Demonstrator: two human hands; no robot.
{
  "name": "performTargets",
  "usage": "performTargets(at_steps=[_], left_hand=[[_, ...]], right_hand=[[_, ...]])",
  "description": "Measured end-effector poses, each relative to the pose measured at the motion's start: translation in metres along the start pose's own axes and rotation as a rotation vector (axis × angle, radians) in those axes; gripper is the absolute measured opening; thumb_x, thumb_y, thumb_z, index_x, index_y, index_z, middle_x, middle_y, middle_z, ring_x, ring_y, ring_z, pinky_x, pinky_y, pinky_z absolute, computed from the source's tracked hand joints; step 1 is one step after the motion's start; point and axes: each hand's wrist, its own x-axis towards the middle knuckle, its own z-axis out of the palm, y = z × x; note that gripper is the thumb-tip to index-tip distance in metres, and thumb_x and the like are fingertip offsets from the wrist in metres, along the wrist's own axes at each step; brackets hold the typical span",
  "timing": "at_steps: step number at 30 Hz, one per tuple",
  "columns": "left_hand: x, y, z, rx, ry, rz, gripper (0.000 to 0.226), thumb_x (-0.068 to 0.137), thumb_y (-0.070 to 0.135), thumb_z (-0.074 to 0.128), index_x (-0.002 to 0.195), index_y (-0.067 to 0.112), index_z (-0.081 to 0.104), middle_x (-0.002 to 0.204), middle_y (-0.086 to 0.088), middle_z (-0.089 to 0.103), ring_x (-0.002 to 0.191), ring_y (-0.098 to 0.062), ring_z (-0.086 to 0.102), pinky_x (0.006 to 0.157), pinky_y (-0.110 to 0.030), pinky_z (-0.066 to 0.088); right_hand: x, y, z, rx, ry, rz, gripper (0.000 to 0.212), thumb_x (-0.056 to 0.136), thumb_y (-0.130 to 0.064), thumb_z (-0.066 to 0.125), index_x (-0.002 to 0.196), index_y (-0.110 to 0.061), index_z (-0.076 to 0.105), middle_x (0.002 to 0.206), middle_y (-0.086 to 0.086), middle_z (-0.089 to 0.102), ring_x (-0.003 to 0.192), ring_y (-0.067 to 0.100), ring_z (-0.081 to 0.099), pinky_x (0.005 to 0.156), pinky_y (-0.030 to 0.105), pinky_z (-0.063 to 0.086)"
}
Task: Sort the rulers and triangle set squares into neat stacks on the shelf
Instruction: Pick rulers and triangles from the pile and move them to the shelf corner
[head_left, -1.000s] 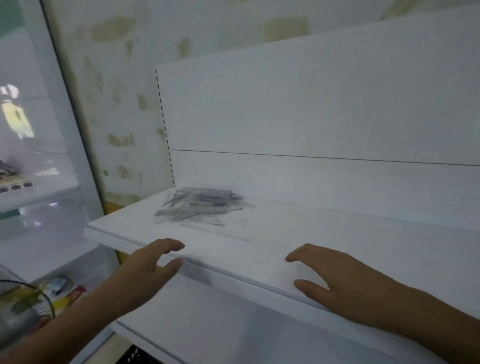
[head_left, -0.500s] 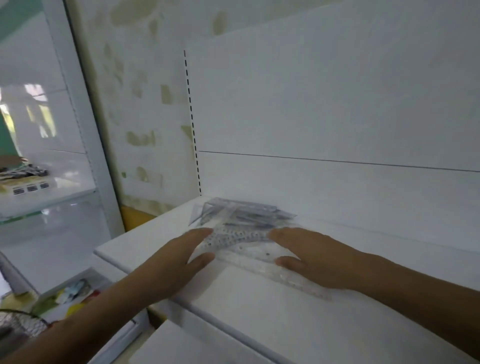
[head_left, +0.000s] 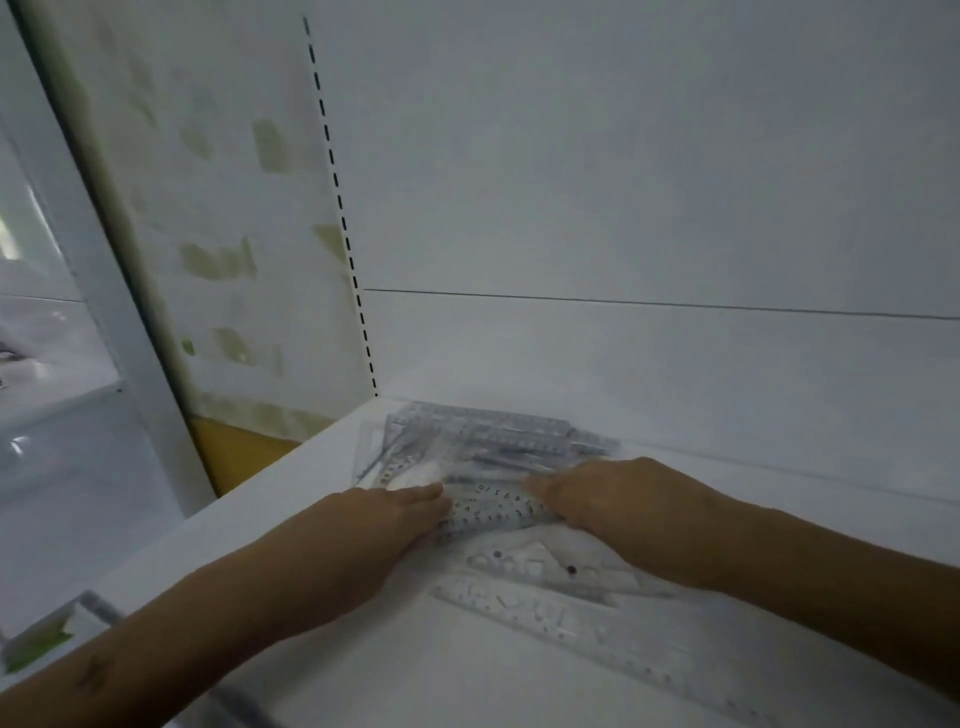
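**Fingers flat on the pile**

Fingers of both hands lie straight, gripping nothing: the left hand (head_left: 384, 512) and right hand (head_left: 608, 499) press either side of the jumbled clear rulers (head_left: 488, 457) at the shelf's (head_left: 291, 519) back left corner. One long ruler (head_left: 597, 623) lies nearer, under the right wrist.

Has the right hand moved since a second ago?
Yes. The right hand went forward from the shelf's front edge and left, onto the pile of clear rulers; the left hand lies opposite.
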Motion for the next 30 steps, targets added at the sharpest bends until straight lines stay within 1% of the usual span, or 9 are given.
performTargets(at_steps=[2, 4, 7, 11, 15, 19, 23, 26, 30], left_hand=[[-0.001, 0.001, -0.006, 0.065, 0.130, 0.026, 0.053, 0.089, 0.026, 0.058, 0.137, 0.042, 0.040, 0.134, 0.020, 0.053, 0.110, 0.001, 0.059, 0.086, -0.016, 0.047], [-0.002, -0.003, -0.006, -0.014, 0.146, -0.010, 0.051, 0.095, 0.019, 0.046, 0.139, 0.042, 0.034, 0.127, 0.012, 0.059, 0.105, -0.007, 0.061, 0.085, -0.019, 0.045], [-0.002, -0.015, -0.003, -0.071, 0.182, -0.004, 0.043, 0.098, 0.020, 0.040, 0.133, 0.045, 0.041, 0.120, 0.011, 0.064, 0.102, -0.009, 0.063, 0.088, -0.023, 0.048], [-0.008, -0.028, 0.003, -0.203, 0.278, 0.050, 0.028, 0.092, 0.031, 0.058, 0.117, 0.042, 0.061, 0.105, 0.014, 0.072, 0.093, -0.008, 0.068, 0.082, -0.020, 0.051], [-0.019, -0.031, 0.004, -0.258, 0.321, 0.132, 0.028, 0.079, 0.039, 0.071, 0.107, 0.036, 0.071, 0.093, 0.017, 0.074, 0.081, -0.003, 0.068, 0.076, -0.005, 0.041], [-0.027, -0.022, -0.003, -0.394, 0.361, 0.173, 0.035, 0.082, 0.042, 0.057, 0.114, 0.031, 0.069, 0.112, 0.019, 0.065, 0.109, 0.003, 0.054, 0.092, -0.008, 0.041], [-0.033, -0.013, -0.007, -0.404, 0.362, 0.236, 0.036, 0.092, 0.024, 0.052, 0.126, 0.032, 0.059, 0.123, 0.013, 0.063, 0.107, -0.005, 0.062, 0.093, -0.020, 0.048], [-0.034, -0.005, 0.000, -0.397, 0.369, 0.251, 0.054, 0.089, -0.003, 0.055, 0.130, 0.033, 0.051, 0.124, 0.007, 0.062, 0.099, -0.007, 0.062, 0.084, -0.017, 0.043], [-0.034, 0.013, 0.006, -0.457, 0.331, 0.327, 0.059, 0.095, 0.001, 0.044, 0.130, 0.048, 0.036, 0.136, 0.016, 0.049, 0.121, -0.003, 0.048, 0.100, -0.017, 0.032]], right_hand=[[-0.006, -0.002, -0.008, -0.062, 0.041, -0.017, 0.056, 0.093, -0.011, 0.052, 0.143, -0.027, 0.034, 0.135, -0.001, 0.052, 0.116, 0.020, 0.056, 0.087, 0.039, 0.052], [-0.013, -0.006, -0.017, -0.150, 0.107, 0.002, 0.063, 0.075, -0.014, 0.076, 0.133, -0.020, 0.051, 0.122, 0.000, 0.063, 0.099, 0.017, 0.066, 0.071, 0.035, 0.058], [-0.030, -0.008, -0.024, -0.179, 0.026, 0.092, 0.079, 0.082, -0.011, 0.068, 0.148, -0.020, 0.026, 0.120, 0.005, 0.062, 0.099, 0.020, 0.063, 0.078, 0.035, 0.055], [-0.048, -0.006, -0.029, -0.223, 0.168, 0.219, 0.077, 0.040, -0.014, 0.093, 0.111, -0.027, 0.066, 0.066, -0.011, 0.065, 0.051, 0.008, 0.060, 0.038, 0.022, 0.045], [-0.062, -0.029, -0.039, -0.143, 0.234, 0.312, 0.050, 0.065, -0.027, 0.087, 0.110, -0.031, 0.068, 0.075, -0.014, 0.070, 0.060, 0.008, 0.065, 0.045, 0.025, 0.051], [-0.084, -0.051, -0.060, -0.039, 0.240, 0.519, 0.046, 0.097, -0.034, 0.050, 0.142, -0.034, 0.038, 0.106, -0.013, 0.062, 0.091, 0.005, 0.057, 0.080, 0.021, 0.046], [-0.114, -0.059, -0.068, -0.082, 0.204, 0.580, 0.034, 0.098, -0.023, 0.047, 0.130, -0.034, 0.052, 0.101, -0.012, 0.058, 0.089, 0.008, 0.056, 0.074, 0.021, 0.044], [-0.141, -0.070, -0.076, -0.104, 0.138, 0.687, 0.020, 0.101, -0.028, 0.039, 0.112, -0.033, 0.055, 0.104, -0.015, 0.056, 0.090, 0.007, 0.056, 0.080, 0.023, 0.046], [-0.188, -0.095, -0.078, -0.162, 0.026, 0.825, 0.006, 0.100, -0.030, 0.036, 0.103, -0.029, 0.041, 0.089, -0.008, 0.058, 0.073, 0.008, 0.055, 0.068, 0.024, 0.048]])
